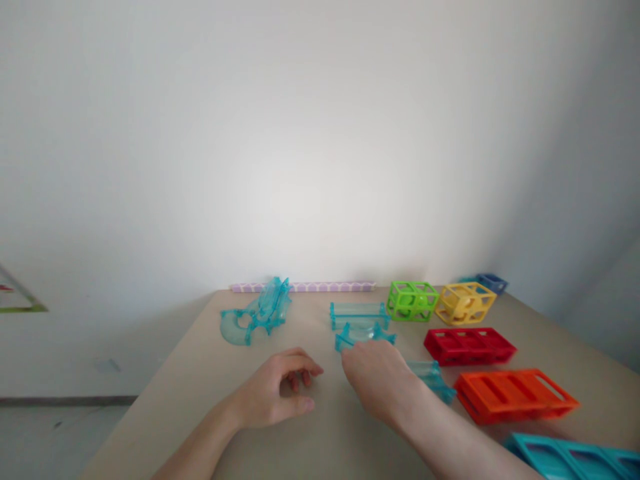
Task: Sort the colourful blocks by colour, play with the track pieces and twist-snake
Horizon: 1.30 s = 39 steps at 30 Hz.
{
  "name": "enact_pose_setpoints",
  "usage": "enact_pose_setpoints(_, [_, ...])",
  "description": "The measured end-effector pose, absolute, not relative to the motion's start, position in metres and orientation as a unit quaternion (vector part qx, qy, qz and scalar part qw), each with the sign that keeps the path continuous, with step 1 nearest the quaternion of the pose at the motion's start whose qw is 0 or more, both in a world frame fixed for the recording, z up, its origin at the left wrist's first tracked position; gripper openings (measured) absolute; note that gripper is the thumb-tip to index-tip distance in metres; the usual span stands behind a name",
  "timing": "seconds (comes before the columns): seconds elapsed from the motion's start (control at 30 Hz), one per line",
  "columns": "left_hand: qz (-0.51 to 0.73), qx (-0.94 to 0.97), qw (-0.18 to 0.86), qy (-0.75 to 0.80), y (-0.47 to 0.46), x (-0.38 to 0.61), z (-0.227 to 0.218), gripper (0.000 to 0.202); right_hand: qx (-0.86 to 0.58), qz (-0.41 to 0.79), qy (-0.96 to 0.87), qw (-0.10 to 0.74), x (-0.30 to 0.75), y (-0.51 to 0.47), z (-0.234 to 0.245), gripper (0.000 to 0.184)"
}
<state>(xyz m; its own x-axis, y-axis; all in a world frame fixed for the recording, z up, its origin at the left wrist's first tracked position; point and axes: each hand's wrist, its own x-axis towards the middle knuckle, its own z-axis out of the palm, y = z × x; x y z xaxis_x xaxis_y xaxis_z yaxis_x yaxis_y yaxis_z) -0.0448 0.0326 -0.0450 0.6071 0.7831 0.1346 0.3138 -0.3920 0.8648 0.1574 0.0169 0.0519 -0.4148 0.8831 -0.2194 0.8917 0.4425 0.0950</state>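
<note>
Nearest, at the lower right edge of the view, lies a teal frame (575,460) flat on the table (200,380), cut off by the edge. Both forearms reach in from below. The left hand (277,393) rests on its side on the bare table, fingers loosely curled toward the thumb with nothing between them, and it touches no toy. Just right of it and apart from it, the right hand (377,383) is palm down with its back to the camera. Its fingers point away and are mostly hidden, so I cannot tell whether it grips anything. A clear teal track piece (433,379) sticks out from under the right side of this hand and seems to touch it. A curved piece (364,335) of the same clear teal lies just beyond the fingertips, at or very near them. Right of the track piece an orange frame (515,395) lies flat, and a red frame (470,345) lies behind that, near but apart. Farther on, a straight track (359,313) lies crosswise just behind the curved piece. To its right stand a green cube (413,300) and a yellow cube (465,302), both open lattices, side by side and close. A small blue piece (493,283) sits behind the yellow one at the far right corner. Across on the far left, well apart from the hands, is a teal cluster (257,313) of joined clear track with a bend at its near end. A purple strip (303,287) runs along the back edge of the table, where it meets the plain white wall (320,133).
</note>
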Motion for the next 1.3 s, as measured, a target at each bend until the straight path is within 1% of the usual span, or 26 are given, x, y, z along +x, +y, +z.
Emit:
enact_pose_setpoints(0.23, [0.283, 0.789, 0.422, 0.347, 0.030, -0.043, -0.043, 0.035, 0.530, -0.018, 0.840, 0.114, 0.159, 0.012, 0.057, 0.025])
enact_pose_setpoints(0.33, [0.316, 0.783, 0.385, 0.373, 0.032, -0.041, -0.044, 0.021, 0.539, -0.006, 0.836, 0.103, 0.158, 0.006, 0.064, 0.030])
enact_pose_setpoints(0.4, [0.363, 0.774, 0.314, 0.414, 0.037, -0.041, -0.047, 0.013, 0.554, 0.009, 0.828, 0.086, 0.153, 0.002, 0.066, 0.033])
enact_pose_setpoints(0.5, [0.444, 0.733, 0.156, 0.491, 0.048, -0.049, -0.052, 0.016, 0.557, 0.014, 0.829, 0.047, 0.139, -0.004, 0.056, 0.035])
enact_pose_setpoints(0.57, [0.477, 0.696, 0.051, 0.535, 0.055, -0.058, -0.055, 0.014, 0.523, 0.002, 0.852, 0.012, 0.124, -0.006, 0.039, 0.031])
enact_pose_setpoints(0.6, [0.483, 0.680, 0.003, 0.552, 0.059, -0.063, -0.056, 0.014, 0.503, -0.007, 0.864, -0.003, 0.116, -0.007, 0.027, 0.026])
enact_pose_setpoints(0.67, [0.473, 0.657, -0.057, 0.584, 0.066, -0.073, -0.059, 0.026, 0.462, -0.010, 0.885, -0.048, 0.102, -0.008, 0.002, 0.023])
enact_pose_setpoints(0.73, [0.461, 0.643, -0.060, 0.609, 0.072, -0.081, -0.061, 0.036, 0.437, -0.024, 0.895, -0.083, 0.091, -0.008, -0.020, 0.018])
enact_pose_setpoints(0.77, [0.459, 0.638, -0.046, 0.616, 0.075, -0.083, -0.062, 0.036, 0.433, -0.031, 0.896, -0.091, 0.088, -0.008, -0.028, 0.017])
enact_pose_setpoints(0.93, [0.478, 0.623, 0.017, 0.619, 0.088, -0.090, -0.071, 0.016, 0.426, -0.119, 0.884, -0.152, 0.086, -0.001, -0.042, 0.018])
enact_pose_setpoints(1.17, [0.573, 0.506, 0.050, 0.643, 0.093, -0.097, -0.075, 0.029, 0.437, -0.219, 0.834, -0.256, 0.090, 0.009, -0.052, 0.019])
enact_pose_setpoints(1.3, [0.639, 0.441, 0.067, 0.627, 0.092, -0.096, -0.070, 0.028, 0.441, -0.265, 0.801, -0.305, 0.091, 0.012, -0.054, 0.022])
